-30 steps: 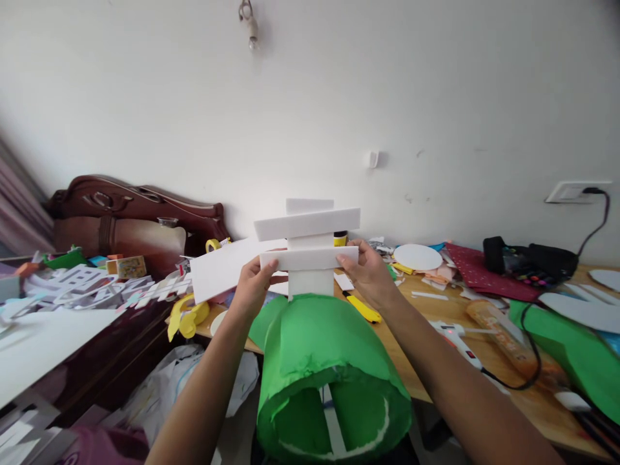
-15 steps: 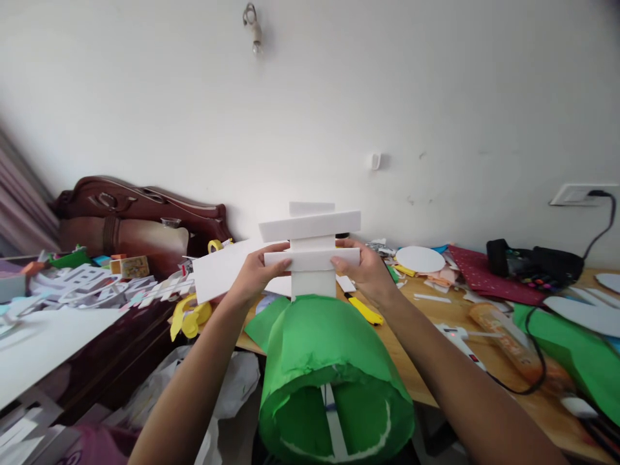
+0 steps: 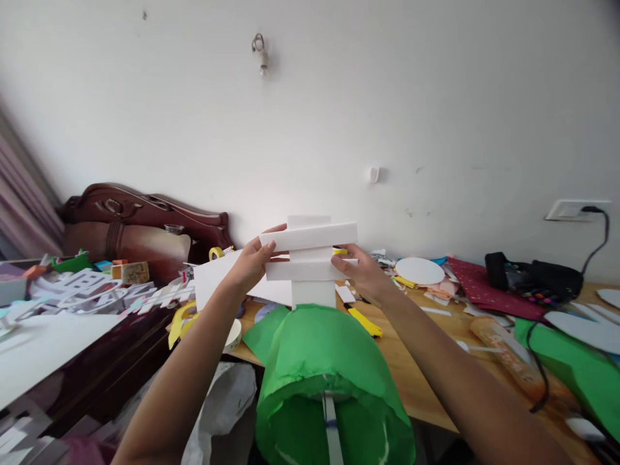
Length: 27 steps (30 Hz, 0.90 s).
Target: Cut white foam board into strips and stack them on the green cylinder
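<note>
Nearest, a green paper cylinder [image 3: 334, 381] sits at 6 o'clock, a white foam mast [image 3: 312, 294] rising from its top. Both forearms reach forward: left hand [image 3: 252, 263] fingers pinch the foam crossbars [image 3: 310, 252] at 9 o'clock, right hand [image 3: 361, 271] fingers at 3 o'clock. Beyond lies the cluttered bench [image 3: 436, 368].

We see matt white foam strips [image 3: 310, 236], a crinkled green paper dome [image 3: 320, 349], and a smooth wooden counter [image 3: 416, 374].
</note>
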Tool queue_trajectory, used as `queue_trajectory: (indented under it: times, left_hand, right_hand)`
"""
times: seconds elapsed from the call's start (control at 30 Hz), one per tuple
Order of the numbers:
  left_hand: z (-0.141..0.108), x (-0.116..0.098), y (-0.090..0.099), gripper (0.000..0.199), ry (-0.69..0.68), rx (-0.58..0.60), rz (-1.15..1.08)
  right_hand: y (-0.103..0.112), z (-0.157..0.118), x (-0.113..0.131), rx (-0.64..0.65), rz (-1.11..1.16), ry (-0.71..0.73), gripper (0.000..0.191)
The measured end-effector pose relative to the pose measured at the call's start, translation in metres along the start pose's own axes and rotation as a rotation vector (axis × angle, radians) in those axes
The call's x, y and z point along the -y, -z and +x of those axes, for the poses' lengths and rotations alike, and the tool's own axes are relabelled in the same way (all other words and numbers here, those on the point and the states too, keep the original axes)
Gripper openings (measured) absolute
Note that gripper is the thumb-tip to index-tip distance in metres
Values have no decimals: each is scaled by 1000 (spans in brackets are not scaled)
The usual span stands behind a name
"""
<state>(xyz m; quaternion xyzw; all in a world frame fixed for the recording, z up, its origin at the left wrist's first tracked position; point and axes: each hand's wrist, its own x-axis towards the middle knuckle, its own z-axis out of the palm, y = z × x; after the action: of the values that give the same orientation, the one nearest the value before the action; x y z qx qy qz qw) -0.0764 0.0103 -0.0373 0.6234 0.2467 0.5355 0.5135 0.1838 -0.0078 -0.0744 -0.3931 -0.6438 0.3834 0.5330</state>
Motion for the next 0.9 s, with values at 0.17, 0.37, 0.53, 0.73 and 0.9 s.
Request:
queue_trajectory:
  times: [0.17, 0.37, 0.53, 0.73, 0.9]
  left_hand:
    - [3, -3, -4, 63, -2, -35, 43]
    - [7, -7, -5, 45, 45, -92, 25]
    - [10, -8, -4, 39, 7, -111, 15]
    - [14, -7, -2, 35, -7, -114, 12]
    - [15, -8, -4, 37, -8, -81, 6]
  right_hand:
    - [-6, 13, -8, 65, 192, 49, 68]
    - [0, 30, 5, -11, 381, 99, 55]
    - [1, 40, 11, -40, 339, 92, 45]
    - [-3, 35, 11, -8, 278, 61, 39]
    - [-1, 34, 20, 39, 309, 15, 37]
